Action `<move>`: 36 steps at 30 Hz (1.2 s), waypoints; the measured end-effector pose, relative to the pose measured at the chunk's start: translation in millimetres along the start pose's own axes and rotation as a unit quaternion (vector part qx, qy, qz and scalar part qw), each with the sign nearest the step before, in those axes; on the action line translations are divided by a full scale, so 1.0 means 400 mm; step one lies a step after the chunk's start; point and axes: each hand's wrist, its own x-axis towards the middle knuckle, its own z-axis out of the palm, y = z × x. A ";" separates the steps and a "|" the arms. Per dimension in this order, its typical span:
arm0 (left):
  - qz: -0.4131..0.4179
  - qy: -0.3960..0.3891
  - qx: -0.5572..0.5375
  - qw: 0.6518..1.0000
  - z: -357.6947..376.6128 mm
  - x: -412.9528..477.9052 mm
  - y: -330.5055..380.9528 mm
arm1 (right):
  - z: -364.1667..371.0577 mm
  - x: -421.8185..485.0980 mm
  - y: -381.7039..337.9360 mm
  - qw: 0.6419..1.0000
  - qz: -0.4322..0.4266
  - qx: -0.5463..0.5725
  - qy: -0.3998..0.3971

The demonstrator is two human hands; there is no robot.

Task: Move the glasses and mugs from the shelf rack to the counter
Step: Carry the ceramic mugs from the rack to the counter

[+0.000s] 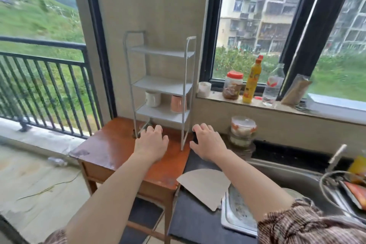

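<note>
The left hand [151, 142] curls over what looks like a clear glass [143, 128] and the right hand [208, 142] round a dark cup [195, 138] (a white mug [152, 98] and copper cup [178, 103] wait on the shelf rack [161, 85]), so carry both upright onto the counter [190, 214], clear of the cardboard [204, 186].

One white mug [152, 98], one copper mug [177, 103], one shelf rack [162, 53].
</note>
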 end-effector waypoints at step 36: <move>-0.148 -0.264 -0.586 0.752 0.280 0.986 -0.326 | 0.434 0.837 -0.065 0.736 0.454 0.483 0.139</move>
